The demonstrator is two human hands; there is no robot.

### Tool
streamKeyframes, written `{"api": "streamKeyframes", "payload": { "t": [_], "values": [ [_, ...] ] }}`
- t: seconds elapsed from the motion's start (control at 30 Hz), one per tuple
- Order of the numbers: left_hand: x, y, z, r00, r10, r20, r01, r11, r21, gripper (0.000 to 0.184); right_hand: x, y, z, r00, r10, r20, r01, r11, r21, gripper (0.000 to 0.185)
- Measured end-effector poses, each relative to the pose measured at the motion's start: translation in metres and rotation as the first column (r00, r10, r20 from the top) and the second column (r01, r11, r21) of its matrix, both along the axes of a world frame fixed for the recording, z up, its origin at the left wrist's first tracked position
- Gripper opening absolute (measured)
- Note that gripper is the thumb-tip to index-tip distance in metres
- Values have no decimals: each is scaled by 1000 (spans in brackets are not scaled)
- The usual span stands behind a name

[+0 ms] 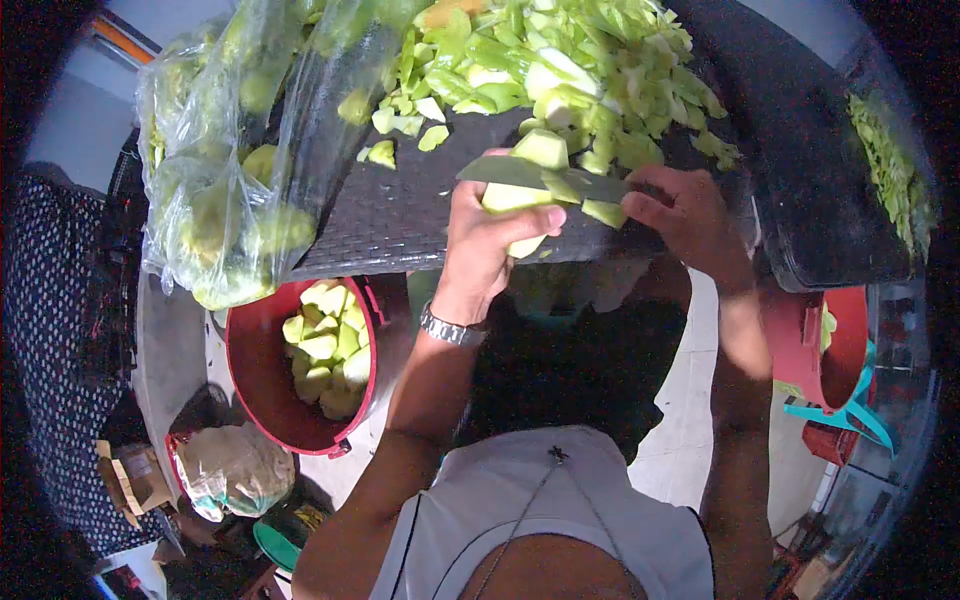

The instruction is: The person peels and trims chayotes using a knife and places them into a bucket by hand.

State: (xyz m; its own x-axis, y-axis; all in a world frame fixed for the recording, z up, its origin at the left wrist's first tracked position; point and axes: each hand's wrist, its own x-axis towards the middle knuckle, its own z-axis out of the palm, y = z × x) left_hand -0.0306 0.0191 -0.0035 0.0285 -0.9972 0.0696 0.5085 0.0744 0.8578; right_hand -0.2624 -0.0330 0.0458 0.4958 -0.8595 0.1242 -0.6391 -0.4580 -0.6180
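The person's bare arms reach forward over the near edge of a dark woven-textured table (375, 215). Below this edge, to the left, stands a red bucket (258, 365) holding peeled pale-green pieces (335, 345). A plastic-wrapped bundle (235, 470) rests on the floor just beside this bucket. A second red bucket (845, 340) stands to the right, below table level.

The left hand (475, 235), with a metal wristwatch (450, 328) on its wrist, is positioned above the near edge. Its fingers are closed around a peeled pale-green vegetable (508, 198); the thumb bears on the near side, and the remaining fingers are partly hidden. The vegetable is held over the table's near part, clear of the left corner.

The right hand (690, 205) is closed on the handle of a knife (515, 172). The blade points left and crosses the vegetable, hiding part of it. A cut slice (603, 213) is located beside the right fingertips; whether it touches the blade cannot be determined.

A clear plastic bag (215, 190) of green produce occupies the left edge and overhangs the near left corner. Beyond the hands, toward the far edge, lies a loose heap of pale-green peelings (500, 60).
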Motion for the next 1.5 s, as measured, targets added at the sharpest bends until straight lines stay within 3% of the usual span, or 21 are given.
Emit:
{"api": "streamKeyframes", "payload": {
  "t": [0.13, 0.23, 0.33, 0.43, 0.47, 0.53, 0.6, 0.7, 0.77, 0.83, 0.93, 1.03, 1.07, 1.17, 1.27, 1.37, 1.4, 1.5],
  "values": [
    [7, 4, -3, 997, -26, 67, 21, 997, 76, 50, 1, 7, -2, 1000, -19, -24, 19, 1000, -2, 45],
    [7, 6, 7, 995, -43, 87, 35, 995, 94, 41, 0, 9, -3, 997, 59, -43, -63, 994, -87, 47],
    [3, 6, 5, 985, 13, 174, -19, 999, 33, 39, 3, 10, 11, 989, -4, -149, 1, 1000, -17, 46],
    [3, 11, 0, 961, 60, 270, -66, 998, 13, 41, -8, -26, -17, 961, -161, -223, 120, 975, -186, 51],
    [5, 5, 2, 952, 73, 299, -75, 997, -6, 43, -16, -41, -14, 961, -157, -228, 131, 984, -124, 50],
    [10, 3, 7, 980, 49, 195, -61, 996, 58, 46, -29, -59, -8, 960, -130, -249, 140, 990, 23, 47],
    [14, 1, 4, 993, 26, 115, -40, 992, 122, 46, -31, -58, -13, 978, -87, -188, 70, 993, -92, 47],
    [25, -4, 2, 967, -24, -256, 83, 971, 222, 41, -23, -42, -6, 929, -246, -277, 209, 965, -156, 51],
    [31, -1, 8, 887, -4, -461, 90, 982, 164, 48, -5, -13, -2, 894, -320, -313, 287, 946, -148, 60],
    [45, 3, 9, 867, 28, -498, 44, 990, 133, 50, 9, 20, -7, 915, -302, -269, 277, 952, -127, 73],
    [64, 12, 12, 823, 10, -568, 26, 998, 55, 53, 24, 23, -33, 886, -206, -415, 189, 978, -84, 90],
    [66, 30, 20, 875, 90, -477, -64, 995, 71, 53, 45, -13, -40, 934, -228, -274, 175, 963, -203, 91],
    [66, 34, 21, 889, 109, -444, -79, 993, 87, 53, 46, -40, -63, 935, -246, -256, 98, 872, -480, 88],
    [65, 44, 20, 908, 128, -398, -95, 990, 101, 53, 71, -100, -71, 921, -309, -238, 60, 716, -696, 81],
    [65, 52, 14, 906, 137, -400, -94, 988, 125, 54, 97, -159, -73, 930, -288, -228, -4, 613, -790, 75],
    [66, 59, 9, 908, 119, -401, -65, 987, 147, 54, 119, -200, -62, 987, -154, -47, 13, 367, -930, 71],
    [67, 62, 7, 923, 131, -361, -79, 985, 155, 55, 122, -222, -59, 996, -86, -9, 21, 351, -936, 71],
    [69, 61, 9, 867, 111, -486, 0, 975, 224, 55, 133, -242, -14, 799, -576, -170, -11, 269, -963, 62]
  ]
}}
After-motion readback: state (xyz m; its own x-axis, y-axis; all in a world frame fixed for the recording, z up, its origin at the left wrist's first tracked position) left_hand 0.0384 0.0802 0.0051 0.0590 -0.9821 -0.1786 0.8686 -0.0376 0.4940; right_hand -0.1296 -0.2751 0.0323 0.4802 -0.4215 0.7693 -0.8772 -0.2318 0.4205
